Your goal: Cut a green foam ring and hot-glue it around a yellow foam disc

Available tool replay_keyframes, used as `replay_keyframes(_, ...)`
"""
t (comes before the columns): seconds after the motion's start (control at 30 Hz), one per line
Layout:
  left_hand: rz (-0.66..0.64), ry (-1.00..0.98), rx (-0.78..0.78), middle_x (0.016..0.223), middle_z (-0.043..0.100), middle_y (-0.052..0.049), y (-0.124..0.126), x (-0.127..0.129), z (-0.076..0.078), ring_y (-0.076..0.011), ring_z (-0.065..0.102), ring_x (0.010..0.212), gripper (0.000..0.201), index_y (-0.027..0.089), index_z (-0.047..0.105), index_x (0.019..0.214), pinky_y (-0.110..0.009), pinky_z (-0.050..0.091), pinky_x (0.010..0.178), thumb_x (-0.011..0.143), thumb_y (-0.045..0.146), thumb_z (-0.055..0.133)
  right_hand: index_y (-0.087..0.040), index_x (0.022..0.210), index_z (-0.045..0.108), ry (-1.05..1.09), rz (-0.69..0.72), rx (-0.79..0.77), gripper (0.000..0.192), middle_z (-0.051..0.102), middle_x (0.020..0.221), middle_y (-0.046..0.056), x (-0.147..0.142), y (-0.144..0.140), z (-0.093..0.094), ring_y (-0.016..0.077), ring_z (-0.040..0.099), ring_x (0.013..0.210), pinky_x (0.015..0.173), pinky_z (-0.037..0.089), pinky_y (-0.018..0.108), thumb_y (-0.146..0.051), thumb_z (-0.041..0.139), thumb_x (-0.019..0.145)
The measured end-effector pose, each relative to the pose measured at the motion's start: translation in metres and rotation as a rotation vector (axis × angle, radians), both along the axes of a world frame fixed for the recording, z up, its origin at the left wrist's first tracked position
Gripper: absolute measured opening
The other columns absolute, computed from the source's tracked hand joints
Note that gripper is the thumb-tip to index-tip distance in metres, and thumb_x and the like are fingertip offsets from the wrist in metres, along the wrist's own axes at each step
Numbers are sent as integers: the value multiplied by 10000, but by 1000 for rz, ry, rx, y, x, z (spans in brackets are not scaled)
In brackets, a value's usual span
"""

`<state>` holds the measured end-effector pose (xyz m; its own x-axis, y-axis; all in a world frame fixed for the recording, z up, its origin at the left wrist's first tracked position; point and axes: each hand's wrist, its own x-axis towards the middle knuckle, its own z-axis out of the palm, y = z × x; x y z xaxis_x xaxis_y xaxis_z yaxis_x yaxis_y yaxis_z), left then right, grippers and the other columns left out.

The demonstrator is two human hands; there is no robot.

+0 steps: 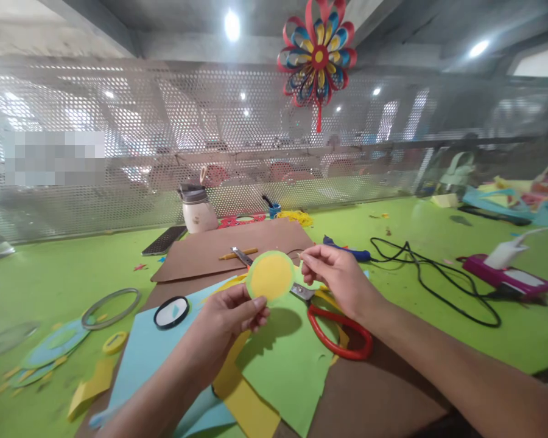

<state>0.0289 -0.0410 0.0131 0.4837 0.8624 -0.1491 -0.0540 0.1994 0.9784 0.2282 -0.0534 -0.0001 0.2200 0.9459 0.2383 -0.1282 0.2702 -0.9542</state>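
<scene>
Holding a yellow paper circle [271, 277] up above the table, my left hand [228, 316] pinching its bottom edge and my right hand [335, 274] pinching the right edge. Red scissors [338, 331] lie on green paper [287, 371] underneath.

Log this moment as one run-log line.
left hand: holds paper disc by lower edge | right hand: pinches disc's right edge | scissors: on table under hands | green sheet: below
</scene>
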Motion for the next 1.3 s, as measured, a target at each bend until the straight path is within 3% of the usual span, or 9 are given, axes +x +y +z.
replay_keyframes(0.23,15,-124,-33,775,674,-70,5,-7,-6,-119,569,703,146,123,678,770,-216,439,662,785,262,633,-160,698,611,-15,18,67,164,546,524,-48,1,-6,3,80,461,451,472,364,236,-294,658,780)
replay_keyframes(0.53,34,-176,-33,746,676,-71,5,-6,-5,-129,578,697,159,117,679,744,-225,453,659,802,248,609,-183,629,491,0,174,64,331,390,471,-86,-2,-12,5,61,338,407,434,278,223,-352,465,912)
replay_keyframes(0.77,84,-194,24,752,702,-67,6,-6,-6,-110,595,691,172,113,703,746,-196,465,664,803,249,614,-163,684,580,-78,106,35,146,583,569,-37,-3,-16,6,82,512,525,553,411,229,-222,677,776)
replay_keyframes(0.9,114,-211,50,756,711,-69,6,-5,-5,-117,612,701,163,114,709,764,-205,478,684,800,247,621,-175,618,545,-96,106,28,225,544,517,-63,-4,-19,7,60,466,493,517,386,197,-250,701,762)
replay_keyframes(1.07,139,-218,43,753,715,-70,5,-4,-4,-116,621,688,135,119,701,759,-209,487,684,784,237,641,-153,542,571,-152,283,-73,474,522,428,-16,-7,-20,6,93,470,380,396,379,233,-468,464,879)
replay_keyframes(1.13,145,-211,39,751,715,-66,5,-4,-4,-113,621,683,118,125,699,765,-203,486,671,774,234,653,-155,498,555,-184,272,-89,496,496,397,-21,-6,-17,6,88,449,360,391,370,234,-466,470,874)
replay_keyframes(1.2,141,-200,36,755,714,-62,4,-4,-5,-108,619,688,113,129,698,776,-195,481,663,766,236,664,-157,581,595,-203,210,-65,328,546,492,-21,-4,-14,5,94,500,456,472,409,236,-375,586,826)
replay_keyframes(1.27,129,-186,30,763,711,-58,3,-3,-6,-107,616,696,116,130,696,794,-194,479,664,758,239,672,-169,820,653,-212,170,-32,119,635,738,14,-3,-11,4,130,580,690,647,454,263,-264,680,753)
replay_keyframes(1.3,122,-179,25,768,711,-60,2,-2,-6,-110,615,701,123,130,694,800,-198,479,668,754,242,676,-176,940,648,-215,170,-22,212,644,861,35,-3,-9,3,150,585,797,719,453,283,-245,687,743)
